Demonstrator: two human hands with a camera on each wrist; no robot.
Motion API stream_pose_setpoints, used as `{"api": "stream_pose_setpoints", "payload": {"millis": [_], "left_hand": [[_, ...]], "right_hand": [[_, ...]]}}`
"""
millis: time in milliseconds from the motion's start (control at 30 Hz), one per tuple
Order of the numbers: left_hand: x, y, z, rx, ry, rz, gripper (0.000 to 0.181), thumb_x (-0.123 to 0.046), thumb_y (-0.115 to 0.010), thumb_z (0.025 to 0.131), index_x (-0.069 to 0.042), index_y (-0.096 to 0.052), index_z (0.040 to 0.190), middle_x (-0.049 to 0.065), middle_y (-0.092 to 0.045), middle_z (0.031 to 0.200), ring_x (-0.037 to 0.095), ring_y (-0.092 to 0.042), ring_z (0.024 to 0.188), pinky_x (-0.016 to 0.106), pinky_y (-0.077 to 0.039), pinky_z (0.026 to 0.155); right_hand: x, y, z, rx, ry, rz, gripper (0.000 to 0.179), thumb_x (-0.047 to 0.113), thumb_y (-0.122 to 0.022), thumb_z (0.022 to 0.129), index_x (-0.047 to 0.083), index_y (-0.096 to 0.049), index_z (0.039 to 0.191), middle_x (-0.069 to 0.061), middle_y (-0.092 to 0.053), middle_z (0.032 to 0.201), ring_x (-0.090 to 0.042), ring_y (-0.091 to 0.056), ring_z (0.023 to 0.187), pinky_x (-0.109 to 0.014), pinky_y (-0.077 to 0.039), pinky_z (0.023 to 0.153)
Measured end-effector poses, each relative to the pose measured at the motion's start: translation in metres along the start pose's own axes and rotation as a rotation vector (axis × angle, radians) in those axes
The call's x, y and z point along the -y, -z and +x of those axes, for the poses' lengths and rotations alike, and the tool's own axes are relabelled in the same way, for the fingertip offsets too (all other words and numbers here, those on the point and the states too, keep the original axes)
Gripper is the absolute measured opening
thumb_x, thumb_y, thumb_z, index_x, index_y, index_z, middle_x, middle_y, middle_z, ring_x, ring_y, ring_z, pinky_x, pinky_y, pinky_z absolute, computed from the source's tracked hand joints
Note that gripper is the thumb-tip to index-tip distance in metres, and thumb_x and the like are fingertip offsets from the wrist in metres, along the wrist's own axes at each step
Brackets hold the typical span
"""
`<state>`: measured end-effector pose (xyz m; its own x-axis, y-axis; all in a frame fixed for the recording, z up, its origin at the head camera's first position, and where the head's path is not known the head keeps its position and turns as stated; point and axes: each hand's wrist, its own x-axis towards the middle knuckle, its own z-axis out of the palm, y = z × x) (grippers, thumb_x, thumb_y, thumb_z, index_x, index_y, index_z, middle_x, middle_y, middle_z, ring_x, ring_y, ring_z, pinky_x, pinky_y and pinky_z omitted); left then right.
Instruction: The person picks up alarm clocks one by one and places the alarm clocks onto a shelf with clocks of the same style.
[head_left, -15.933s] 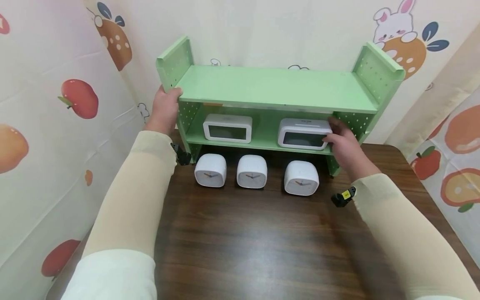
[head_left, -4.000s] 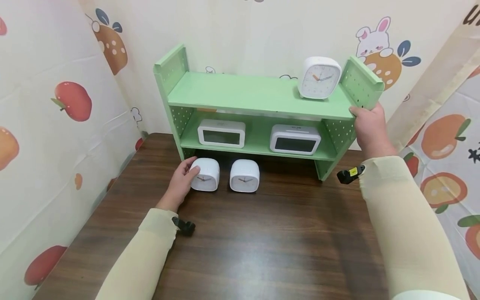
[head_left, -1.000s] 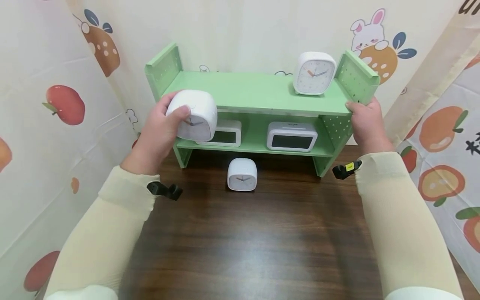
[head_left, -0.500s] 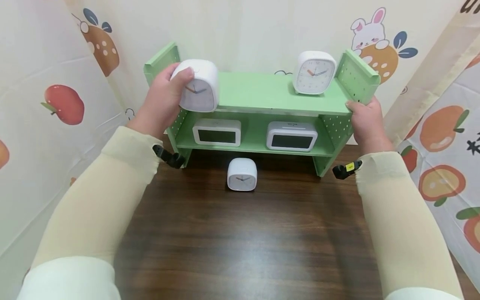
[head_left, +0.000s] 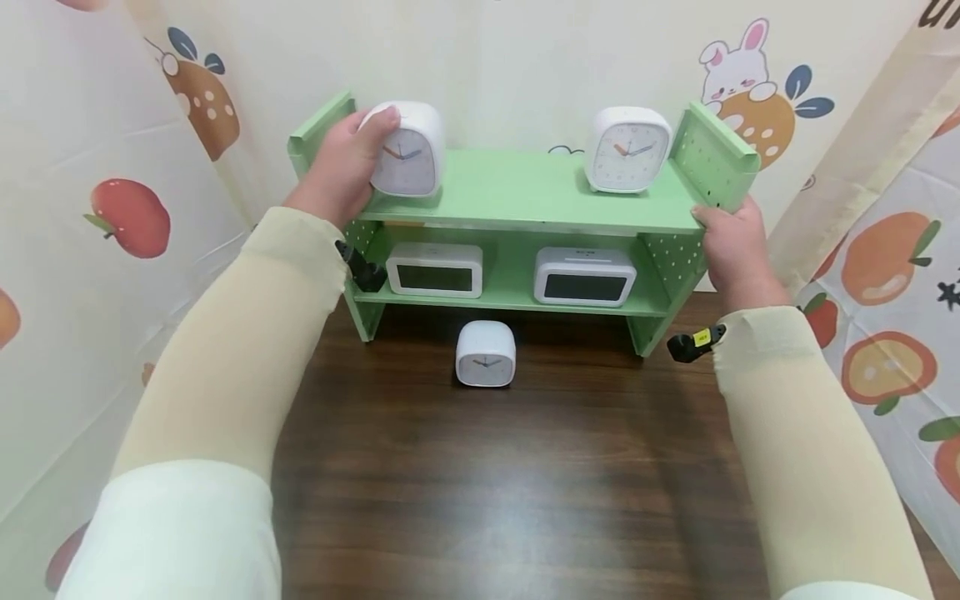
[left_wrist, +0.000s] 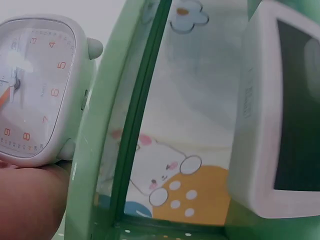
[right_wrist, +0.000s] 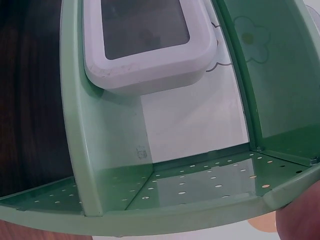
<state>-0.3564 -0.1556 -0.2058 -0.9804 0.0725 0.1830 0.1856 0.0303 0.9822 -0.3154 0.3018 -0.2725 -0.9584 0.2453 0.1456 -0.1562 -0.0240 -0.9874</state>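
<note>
My left hand (head_left: pixel 339 173) grips a white square alarm clock (head_left: pixel 411 158) by its left side, thumb on the upper front edge. The clock is upright at the left end of the green shelf's (head_left: pixel 517 179) top board. In the left wrist view, the clock's feet (left_wrist: pixel 94 48) are close to the board; whether they touch is hard to tell. My right hand (head_left: pixel 738 250) holds the right side panel near the top board's front corner. A matching alarm clock (head_left: pixel 628 154) stands at that board's right end.
On the lower board sit two white digital clocks, one left (head_left: pixel 435 282) and one right (head_left: pixel 585 287). Another white alarm clock (head_left: pixel 485 367) rests on the dark wooden table (head_left: pixel 480 475) before the shelf. A printed curtain (head_left: pixel 510 75) hangs behind.
My left hand has lifted the left alarm clock from the table, past the lower board, to the top board's left end. Earlier, another alarm clock came onto the right end. The right hand stays put lately.
</note>
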Motion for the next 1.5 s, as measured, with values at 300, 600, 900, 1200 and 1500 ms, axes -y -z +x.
{"api": "stream_pose_setpoints", "payload": {"millis": [300,600,900,1200,1500], "left_hand": [[0.002,0.011,0.022,-0.008,0.096,0.019,0.039,-0.045,-0.063,0.102,-0.014,-0.065,0.126,0.002,-0.063,0.122,0.015,-0.053,0.114,0.027,-0.039,0.105],[0.001,0.006,0.034,0.025,0.156,0.080,0.045,-0.052,-0.058,0.103,-0.018,-0.063,0.132,0.000,-0.059,0.132,0.014,-0.050,0.121,0.028,-0.034,0.111],[0.000,-0.002,0.036,0.024,0.143,0.211,0.052,-0.061,-0.054,0.101,-0.022,-0.062,0.135,-0.001,-0.057,0.138,0.015,-0.048,0.126,0.031,-0.032,0.114],[-0.001,-0.003,0.035,-0.007,0.184,0.213,0.056,-0.065,-0.053,0.099,-0.025,-0.060,0.138,-0.001,-0.058,0.140,0.015,-0.048,0.129,0.033,-0.029,0.116],[-0.002,-0.003,0.036,-0.037,0.217,0.173,0.059,-0.065,-0.055,0.098,-0.027,-0.055,0.143,-0.002,-0.057,0.139,0.015,-0.048,0.130,0.034,-0.029,0.118]], "right_hand": [[0.002,-0.005,-0.005,0.013,0.008,-0.023,0.053,0.010,-0.051,0.105,0.017,-0.039,0.156,-0.004,-0.045,0.154,-0.018,-0.043,0.139,-0.034,-0.029,0.120],[0.001,0.001,-0.005,0.009,-0.002,-0.020,0.053,0.011,-0.051,0.105,0.019,-0.040,0.156,-0.003,-0.046,0.153,-0.018,-0.044,0.138,-0.036,-0.029,0.120],[0.000,0.002,-0.004,0.001,0.009,-0.034,0.052,0.010,-0.049,0.105,0.016,-0.039,0.156,-0.004,-0.046,0.153,-0.019,-0.043,0.139,-0.036,-0.028,0.120],[-0.001,0.000,-0.001,0.003,0.027,-0.002,0.054,0.006,-0.049,0.104,0.015,-0.039,0.156,-0.005,-0.044,0.156,-0.019,-0.041,0.141,-0.031,-0.029,0.119],[-0.002,0.000,0.001,-0.007,0.027,0.011,0.053,0.005,-0.051,0.103,0.014,-0.042,0.154,-0.006,-0.047,0.153,-0.018,-0.046,0.136,-0.032,-0.032,0.118]]}}
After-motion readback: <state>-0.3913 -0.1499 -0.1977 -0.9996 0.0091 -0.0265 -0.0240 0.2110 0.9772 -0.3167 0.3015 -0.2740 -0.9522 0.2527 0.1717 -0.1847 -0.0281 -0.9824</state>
